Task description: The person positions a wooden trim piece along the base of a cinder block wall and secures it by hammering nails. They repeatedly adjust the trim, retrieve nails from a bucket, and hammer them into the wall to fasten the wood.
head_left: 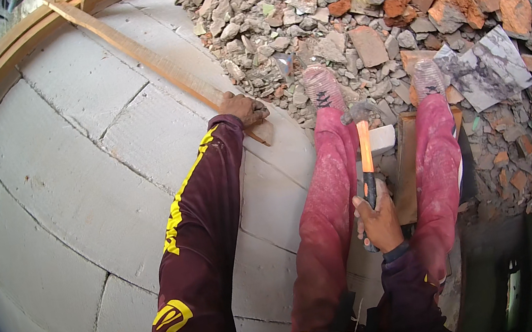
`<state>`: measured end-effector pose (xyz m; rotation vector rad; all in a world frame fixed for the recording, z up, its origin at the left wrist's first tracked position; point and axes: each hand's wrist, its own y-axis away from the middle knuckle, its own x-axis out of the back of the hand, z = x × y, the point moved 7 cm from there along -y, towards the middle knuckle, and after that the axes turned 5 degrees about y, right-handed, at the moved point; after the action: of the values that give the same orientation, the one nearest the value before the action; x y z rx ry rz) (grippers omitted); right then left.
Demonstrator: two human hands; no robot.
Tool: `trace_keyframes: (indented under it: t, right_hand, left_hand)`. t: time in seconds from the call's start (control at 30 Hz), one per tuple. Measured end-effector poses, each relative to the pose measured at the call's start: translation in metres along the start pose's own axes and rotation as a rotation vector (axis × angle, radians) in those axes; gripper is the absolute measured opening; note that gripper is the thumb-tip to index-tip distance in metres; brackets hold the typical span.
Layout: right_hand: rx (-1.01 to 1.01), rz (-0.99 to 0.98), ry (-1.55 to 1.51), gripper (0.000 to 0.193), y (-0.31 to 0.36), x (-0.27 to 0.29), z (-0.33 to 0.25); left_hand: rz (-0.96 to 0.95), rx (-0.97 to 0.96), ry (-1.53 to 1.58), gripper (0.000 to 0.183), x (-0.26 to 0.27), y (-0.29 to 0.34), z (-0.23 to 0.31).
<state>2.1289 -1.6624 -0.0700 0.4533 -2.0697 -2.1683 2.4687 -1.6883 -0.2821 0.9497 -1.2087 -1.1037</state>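
My right hand (381, 223) is wrapped round the black and orange handle of a hammer (365, 149). The hammer stands head up between my legs, its grey metal head at the far end. With my arm stretched forward, my left hand (244, 109) grips a long wooden strip (146, 57) near its near end. The strip slants from the far left across a surface of pale grey blocks (84, 91), and its tip pokes out just below my fingers. Part of the grip is hidden under the back of the left hand.
Broken brick and mortar rubble (330, 46) covers the ground ahead and to the right, around my feet. A marbled tile piece (489, 69) lies on it. A white block (382, 139) and a wooden board (408, 174) sit between my legs. A wooden frame (3, 69) edges the far left.
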Motion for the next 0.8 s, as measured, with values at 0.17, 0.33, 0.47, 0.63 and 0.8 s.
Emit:
trace_keyframes:
  t: [0.17,0.33,0.47,0.63,0.8]
  right_hand:
    - [0.064,-0.005,0.005,0.044,-0.001,-0.008,0.012]
    - [0.415,0.121,0.190,0.041,-0.011,-0.050,0.003]
    - [0.489,0.228,0.229,0.036,-0.025,-0.107,-0.008]
    - [0.383,0.204,0.209,0.035,-0.041,-0.155,0.005]
    - [0.363,0.220,0.182,0.035,-0.046,-0.162,0.019]
  left_hand:
    - [-0.065,-0.020,-0.119,0.034,-0.006,0.004,0.005]
    - [-0.022,-0.113,-0.195,0.031,-0.007,0.011,0.010]
    - [0.046,-0.135,-0.212,0.026,-0.012,0.014,0.011]
    - [0.090,-0.105,-0.183,0.034,-0.012,0.014,0.010]
    - [0.069,-0.139,-0.201,0.031,-0.012,0.015,0.012]
